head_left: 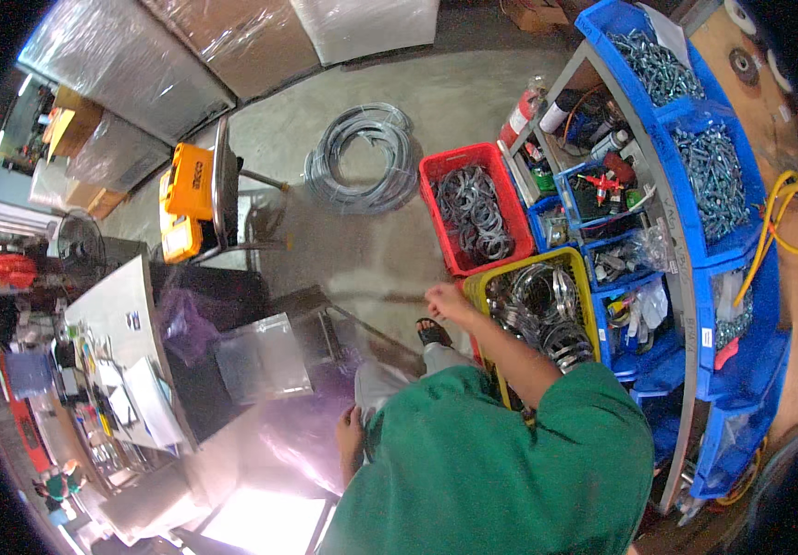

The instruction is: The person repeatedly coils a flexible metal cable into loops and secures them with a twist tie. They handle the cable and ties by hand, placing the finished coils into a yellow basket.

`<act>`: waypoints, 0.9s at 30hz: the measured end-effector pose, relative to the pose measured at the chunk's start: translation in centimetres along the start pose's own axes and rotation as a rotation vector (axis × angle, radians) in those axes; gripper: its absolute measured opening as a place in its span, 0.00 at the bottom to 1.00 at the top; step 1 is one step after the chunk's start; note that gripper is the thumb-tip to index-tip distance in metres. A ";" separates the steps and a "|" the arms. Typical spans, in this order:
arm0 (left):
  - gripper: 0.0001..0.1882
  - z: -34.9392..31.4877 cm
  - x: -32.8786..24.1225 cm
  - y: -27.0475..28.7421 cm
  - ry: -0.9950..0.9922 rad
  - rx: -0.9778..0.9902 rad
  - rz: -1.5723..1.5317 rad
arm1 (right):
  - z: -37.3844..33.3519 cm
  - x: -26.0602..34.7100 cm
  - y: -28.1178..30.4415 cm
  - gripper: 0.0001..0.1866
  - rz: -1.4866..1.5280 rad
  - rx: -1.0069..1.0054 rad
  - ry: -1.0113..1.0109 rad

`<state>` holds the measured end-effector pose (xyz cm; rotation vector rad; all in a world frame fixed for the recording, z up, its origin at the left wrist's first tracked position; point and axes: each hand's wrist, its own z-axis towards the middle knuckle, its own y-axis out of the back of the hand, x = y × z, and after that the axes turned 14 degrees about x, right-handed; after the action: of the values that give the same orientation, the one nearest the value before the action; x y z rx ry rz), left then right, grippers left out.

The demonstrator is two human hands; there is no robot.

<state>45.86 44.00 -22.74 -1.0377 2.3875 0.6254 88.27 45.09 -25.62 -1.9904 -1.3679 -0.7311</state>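
Green sleeve (pixel 547 370) nearest. Right hand (pixel 445 301) clenched, contents not discernible, beside yellow crate (pixel 580 277) of steel clamp rings (pixel 547 310): stiff, springy, tangle-prone; best gripped by band. Left hand (pixel 351 435) at 6 o'clock, grip unclear.

Right hand (pixel 443 301) reaches beside the yellow crate (pixel 482 287) of metal rings — left hand (pixel 351 435) rests on the knee.

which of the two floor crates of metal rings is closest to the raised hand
The yellow crate: the right hand hangs at its near corner, while the red crate sits farther off.
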 end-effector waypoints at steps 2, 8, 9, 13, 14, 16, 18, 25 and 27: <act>0.25 3.2 -6.2 0.3 -0.071 0.078 0.106 | 2.1 2.2 2.5 0.14 0.096 -0.184 0.004; 0.24 17.1 -20.5 2.7 -0.162 0.128 0.301 | 10.1 4.2 4.8 0.13 0.343 -0.252 -0.213; 0.24 20.3 -22.9 3.0 -0.200 0.122 0.366 | 11.9 3.9 4.8 0.12 0.360 -0.232 -0.244; 0.28 35.3 -31.7 2.9 -0.209 0.184 0.862 | 21.1 2.3 4.4 0.16 0.462 -0.276 -0.340; 0.33 39.3 -33.9 2.6 -0.055 0.214 1.060 | 24.0 2.2 4.0 0.17 0.504 -0.285 -0.291; 0.36 45.3 -36.3 2.1 0.123 0.268 1.203 | 29.3 2.6 3.8 0.20 0.555 -0.323 -0.201; 0.34 49.1 -37.8 2.2 0.030 0.552 1.355 | 34.8 5.0 4.0 0.18 0.124 -0.353 -0.530; 0.49 54.5 -41.1 3.8 0.302 0.630 1.393 | 48.0 15.9 5.5 0.12 0.292 -0.258 -0.094; 0.54 54.5 -41.6 3.4 0.403 0.611 1.332 | 52.9 16.1 7.0 0.09 0.176 -0.281 -0.134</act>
<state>81.01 99.92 -41.36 0.8708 3.0699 -0.0174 105.25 92.20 -50.09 -2.3835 -1.1958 -0.7528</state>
